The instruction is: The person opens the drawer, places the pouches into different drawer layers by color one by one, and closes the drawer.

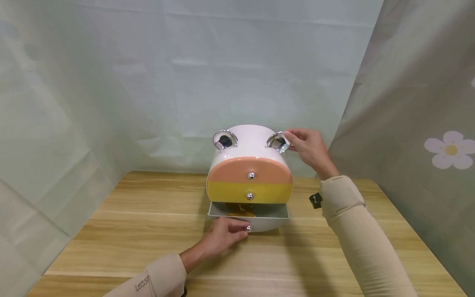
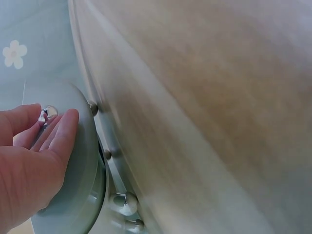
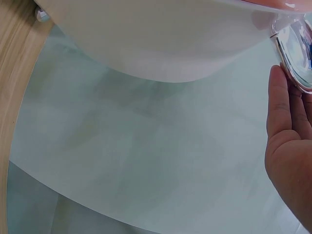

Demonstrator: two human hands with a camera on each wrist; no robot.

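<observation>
Nearest, left hand [image 1: 222, 235] pinching the knob [image 1: 248, 227] of the half-open bottom drawer [image 1: 248, 215] at six o'clock; right hand [image 1: 308, 147] gripping the chrome ear [image 1: 278, 142] at two o'clock. Risk: jerking, tipping the cabinet [image 1: 250, 165] mid-table [image 1: 148, 231].

Hidden and cut-off parts

The open bottom drawer [image 1: 248, 211] shows only a yellowish item too small to identify; the right hand [image 3: 287, 161] is cropped at the right-wrist view's edge; the tabletop [image 2: 219, 97] is blurred.
</observation>
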